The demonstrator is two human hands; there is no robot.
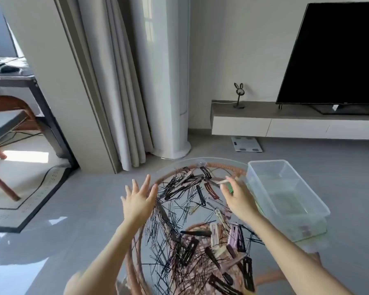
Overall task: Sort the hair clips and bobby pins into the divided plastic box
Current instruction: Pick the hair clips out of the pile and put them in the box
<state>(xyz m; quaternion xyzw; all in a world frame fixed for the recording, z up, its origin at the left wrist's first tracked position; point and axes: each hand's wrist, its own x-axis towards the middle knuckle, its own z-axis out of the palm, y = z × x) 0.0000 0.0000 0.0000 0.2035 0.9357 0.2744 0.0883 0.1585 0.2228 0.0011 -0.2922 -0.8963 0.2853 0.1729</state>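
Note:
A round glass-topped rattan table [175,165] carries a heap of thin black bobby pins [168,226] and several flat hair clips [209,189] in black, brown, beige and lilac. A clear plastic box [285,196] stands on the table's right side; a few clips show dimly at its near end. My left hand [139,201] hovers open, fingers spread, over the table's left rim. My right hand [235,195] is raised between the pile and the box, fingers closed on a beige hair clip [222,182], with something green beside the thumb.
Grey floor surrounds the table. A white tower unit [168,81] and curtains stand behind it. A low TV bench [285,122] with a television is at the back right, a scale [246,144] on the floor below. A chair and desk are at the left.

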